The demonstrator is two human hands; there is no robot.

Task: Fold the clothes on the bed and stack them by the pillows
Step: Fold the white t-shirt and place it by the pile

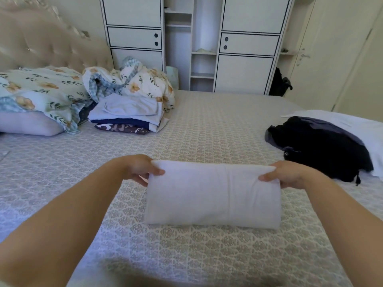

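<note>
Counts: 2 hands, left hand (138, 169), right hand (288, 175); 1 folded white garment (213, 195) centre; 1 stack of folded clothes (128, 117) upper left; 1 dark garment (319, 146) right.

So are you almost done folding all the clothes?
Partway. A stack of folded clothes already sits by the pillows. Both hands, left and right, hold a folded white garment. A dark garment and white cloth remain unfolded.
</note>
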